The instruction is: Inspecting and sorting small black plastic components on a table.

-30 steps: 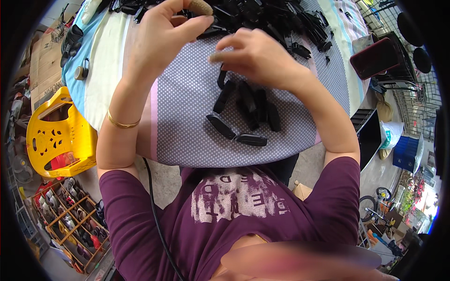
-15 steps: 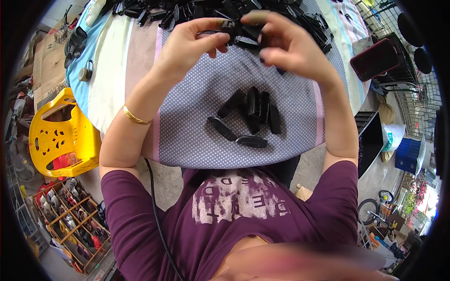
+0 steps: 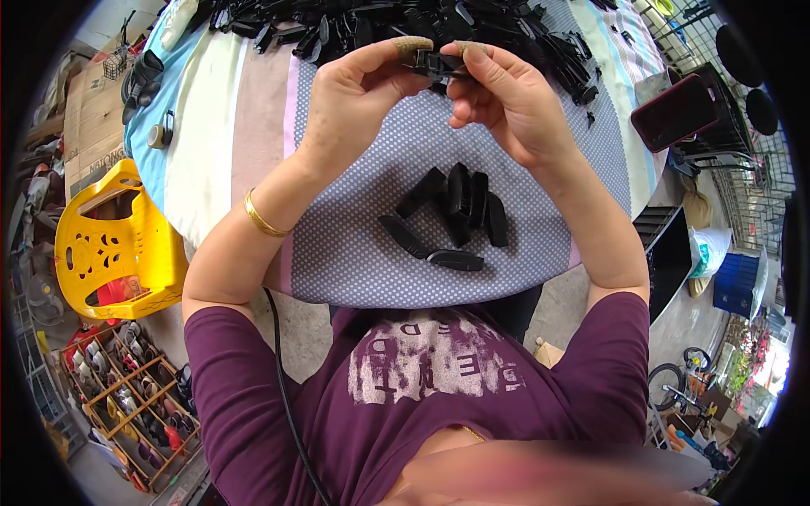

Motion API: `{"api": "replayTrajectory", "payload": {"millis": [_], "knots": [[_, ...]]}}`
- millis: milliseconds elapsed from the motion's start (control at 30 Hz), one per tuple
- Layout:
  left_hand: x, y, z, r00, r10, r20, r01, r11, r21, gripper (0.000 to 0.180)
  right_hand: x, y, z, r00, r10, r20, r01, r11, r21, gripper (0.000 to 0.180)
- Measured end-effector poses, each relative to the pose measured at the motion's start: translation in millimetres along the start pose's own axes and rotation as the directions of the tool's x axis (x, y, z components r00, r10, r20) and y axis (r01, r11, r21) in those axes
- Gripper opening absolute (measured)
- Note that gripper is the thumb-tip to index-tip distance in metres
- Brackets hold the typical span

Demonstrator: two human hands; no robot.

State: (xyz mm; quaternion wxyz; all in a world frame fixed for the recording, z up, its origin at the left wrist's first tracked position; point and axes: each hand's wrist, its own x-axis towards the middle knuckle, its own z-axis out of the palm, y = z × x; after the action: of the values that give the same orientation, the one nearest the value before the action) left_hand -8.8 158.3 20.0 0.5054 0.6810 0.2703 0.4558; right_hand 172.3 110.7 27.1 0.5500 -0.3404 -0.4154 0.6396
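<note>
Over the far part of the table, my left hand [image 3: 359, 101] pinches a small black plastic piece [image 3: 429, 62] between thumb and forefinger. My right hand [image 3: 521, 97] is closed with its thumb and forefinger on the right end of the same piece or on a second one against it; I cannot tell which. Tan coverings wrap some fingertips. Nearer to me lies a small group of black elongated plastic parts [image 3: 460, 196], some leaning together, two lying in front. Behind my hands spreads a large heap of similar black parts [image 3: 359, 32].
A patterned cloth [image 3: 337, 253] covers the rounded table. A roll of tape [image 3: 157, 135] sits at its left, and a dark red phone-like slab [image 3: 675, 111] is at its right edge. A yellow chair [image 3: 156, 261] stands left; a black cable [image 3: 283, 388] runs down beside my left arm.
My hands have come together, the right moving left until its fingers meet the black piece in my left. The group of parts on the cloth looks the same.
</note>
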Motion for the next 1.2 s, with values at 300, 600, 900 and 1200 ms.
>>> {"api": "replayTrajectory", "payload": {"millis": [300, 600, 900, 1200], "knots": [[-1.6, -3.7, 4.5, 0.999, -0.005, -0.051, 0.003, 0.999, -0.041, 0.031, -1.6, 13.1, 13.8, 0.981, -0.137, -0.138, 0.099, 0.962, -0.255, 0.036], [3.7, -10.2, -6.3, 0.989, -0.057, 0.136, 0.1, 0.937, -0.335, 0.031, -1.3, 9.6, 4.8, 0.99, -0.08, 0.114, 0.137, 0.717, -0.684, 0.034], [-3.5, 7.5, -3.3, 0.989, -0.017, 0.147, 0.066, 0.941, -0.332, 0.023, -9.0, 11.7, 15.6, 0.799, -0.514, 0.311, 0.473, 0.219, -0.853, 0.026], [1.6, 12.1, 0.0, 0.993, 0.067, 0.092, -0.056, 0.992, -0.115, 0.025, -3.7, 19.8, 16.7, 0.851, -0.471, 0.234, 0.397, 0.283, -0.873, 0.025]]}}
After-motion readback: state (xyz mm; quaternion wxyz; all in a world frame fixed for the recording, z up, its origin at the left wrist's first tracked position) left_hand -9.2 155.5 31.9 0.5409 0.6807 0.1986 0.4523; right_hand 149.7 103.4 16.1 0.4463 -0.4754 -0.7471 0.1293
